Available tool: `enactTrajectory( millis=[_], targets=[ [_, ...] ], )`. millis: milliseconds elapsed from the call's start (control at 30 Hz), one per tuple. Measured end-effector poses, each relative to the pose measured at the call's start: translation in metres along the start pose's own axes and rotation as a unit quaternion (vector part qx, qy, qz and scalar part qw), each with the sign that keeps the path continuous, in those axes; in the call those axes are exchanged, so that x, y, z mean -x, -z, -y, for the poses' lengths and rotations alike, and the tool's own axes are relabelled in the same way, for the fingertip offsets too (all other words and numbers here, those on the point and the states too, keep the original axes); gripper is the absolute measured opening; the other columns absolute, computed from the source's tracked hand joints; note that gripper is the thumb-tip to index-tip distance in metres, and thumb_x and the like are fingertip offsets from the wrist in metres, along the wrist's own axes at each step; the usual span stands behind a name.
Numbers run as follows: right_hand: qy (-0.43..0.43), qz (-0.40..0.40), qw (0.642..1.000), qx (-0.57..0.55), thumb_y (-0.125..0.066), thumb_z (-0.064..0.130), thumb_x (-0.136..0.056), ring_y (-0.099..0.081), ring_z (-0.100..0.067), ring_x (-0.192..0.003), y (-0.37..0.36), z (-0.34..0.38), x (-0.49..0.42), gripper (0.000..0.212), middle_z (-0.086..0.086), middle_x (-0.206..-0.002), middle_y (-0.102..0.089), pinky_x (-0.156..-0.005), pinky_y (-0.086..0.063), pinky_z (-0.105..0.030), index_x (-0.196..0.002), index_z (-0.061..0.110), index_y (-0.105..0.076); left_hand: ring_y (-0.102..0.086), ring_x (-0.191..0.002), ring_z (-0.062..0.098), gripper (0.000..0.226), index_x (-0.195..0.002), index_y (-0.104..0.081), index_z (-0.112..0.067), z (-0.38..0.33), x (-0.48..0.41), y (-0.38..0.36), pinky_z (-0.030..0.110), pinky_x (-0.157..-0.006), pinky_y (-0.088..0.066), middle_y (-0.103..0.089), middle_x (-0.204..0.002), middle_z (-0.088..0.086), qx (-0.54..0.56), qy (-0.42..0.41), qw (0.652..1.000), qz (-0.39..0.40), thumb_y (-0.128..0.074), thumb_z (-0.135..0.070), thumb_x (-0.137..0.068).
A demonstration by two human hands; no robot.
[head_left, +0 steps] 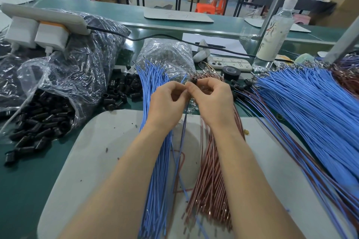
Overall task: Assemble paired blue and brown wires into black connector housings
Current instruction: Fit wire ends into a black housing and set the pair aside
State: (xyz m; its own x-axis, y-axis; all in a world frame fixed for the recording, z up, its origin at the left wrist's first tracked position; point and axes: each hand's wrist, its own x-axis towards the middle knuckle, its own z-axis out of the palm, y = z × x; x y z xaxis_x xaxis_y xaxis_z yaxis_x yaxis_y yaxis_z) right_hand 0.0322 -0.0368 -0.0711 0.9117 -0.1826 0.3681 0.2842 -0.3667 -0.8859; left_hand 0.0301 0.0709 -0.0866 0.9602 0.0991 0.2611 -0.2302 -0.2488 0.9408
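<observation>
My right hand (211,101) pinches a small black connector housing (194,80) above the grey mat (101,141). Close beside it on the left, my left hand (167,101) pinches a blue wire (182,141) whose top end reaches the housing and whose length hangs down between my forearms. A bundle of blue wires (155,161) lies under my left forearm. Under my right forearm lies a bundle of brown wires (209,180). Loose black housings (124,89) are heaped to the left of my hands.
A clear bag spilling black housings (44,120) lies at the left. A big pile of assembled blue and brown wire pairs (310,112) fills the right. Behind my hands are a plastic bag (165,54), a phone (229,63), a tape roll (231,72) and a bottle (274,31).
</observation>
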Motion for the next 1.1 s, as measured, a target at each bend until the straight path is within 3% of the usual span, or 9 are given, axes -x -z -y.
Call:
enactTrajectory(
  millis=[167,367,533,667,1000,1100],
  targets=[
    [-0.005,-0.004,1.0,-0.008,-0.074,0.028,-0.081,-0.059,-0.005,-0.065,0.0008,0.0012,-0.0007,0.014,0.01,-0.069,-0.064,-0.068,-0.052,-0.026,-0.073,0.026,-0.063,-0.065,-0.075,0.018,0.01,-0.081,-0.063,-0.017,-0.0006,0.0006,0.0008,0.043,-0.081,-0.055,-0.068,-0.076,0.001,0.004,0.002,1.0,0.004,-0.062,-0.015,-0.09],
    [-0.002,0.001,1.0,-0.014,-0.073,0.025,-0.083,-0.063,-0.016,-0.071,0.0013,0.003,-0.0005,0.011,0.003,-0.073,-0.066,-0.073,-0.055,-0.037,-0.076,0.022,-0.065,-0.063,-0.071,0.014,0.01,-0.083,-0.065,-0.016,0.0017,-0.0006,0.0007,0.043,-0.081,-0.055,-0.067,-0.071,-0.003,-0.003,-0.001,1.0,0.015,-0.06,-0.014,-0.091],
    [-0.008,0.018,1.0,-0.001,-0.073,0.026,-0.083,-0.061,-0.009,-0.069,0.0036,0.0017,-0.0017,0.013,0.009,-0.071,-0.064,-0.075,-0.055,-0.035,-0.074,0.026,-0.064,-0.067,-0.077,0.016,0.01,-0.087,-0.066,-0.015,0.0024,0.0001,-0.0004,0.04,-0.08,-0.056,-0.069,-0.077,-0.002,-0.039,-0.015,0.999,0.006,-0.058,-0.012,-0.092],
    [-0.02,0.035,0.999,-0.007,-0.073,0.023,-0.083,-0.061,-0.013,-0.069,0.0042,-0.0002,-0.0033,0.015,0.004,-0.07,-0.065,-0.076,-0.055,-0.039,-0.072,0.025,-0.063,-0.068,-0.08,0.017,0.011,-0.091,-0.068,-0.011,0.0019,0.0009,-0.0014,0.04,-0.081,-0.056,-0.07,-0.08,0.002,-0.055,-0.02,0.998,0.004,-0.057,-0.011,-0.092],
    [0.001,0.023,1.0,0.0,-0.073,0.023,-0.083,-0.056,0.003,-0.06,0.0032,-0.0021,-0.0032,0.026,0.015,-0.065,-0.061,-0.066,-0.05,-0.019,-0.065,0.034,-0.058,-0.068,-0.081,0.018,0.011,-0.089,-0.068,-0.009,0.0001,0.0024,-0.0006,0.04,-0.081,-0.055,-0.07,-0.081,0.004,-0.074,-0.008,0.997,0.002,-0.057,-0.011,-0.092],
    [0.004,0.01,1.0,0.0,-0.073,0.023,-0.083,-0.059,-0.002,-0.065,0.0022,-0.0017,-0.0006,0.024,0.014,-0.068,-0.063,-0.069,-0.051,-0.024,-0.067,0.033,-0.059,-0.067,-0.081,0.018,0.012,-0.083,-0.065,-0.014,0.0002,0.0021,-0.0005,0.039,-0.082,-0.055,-0.069,-0.078,0.002,-0.076,0.003,0.997,0.005,-0.057,-0.011,-0.092]
  ],
)
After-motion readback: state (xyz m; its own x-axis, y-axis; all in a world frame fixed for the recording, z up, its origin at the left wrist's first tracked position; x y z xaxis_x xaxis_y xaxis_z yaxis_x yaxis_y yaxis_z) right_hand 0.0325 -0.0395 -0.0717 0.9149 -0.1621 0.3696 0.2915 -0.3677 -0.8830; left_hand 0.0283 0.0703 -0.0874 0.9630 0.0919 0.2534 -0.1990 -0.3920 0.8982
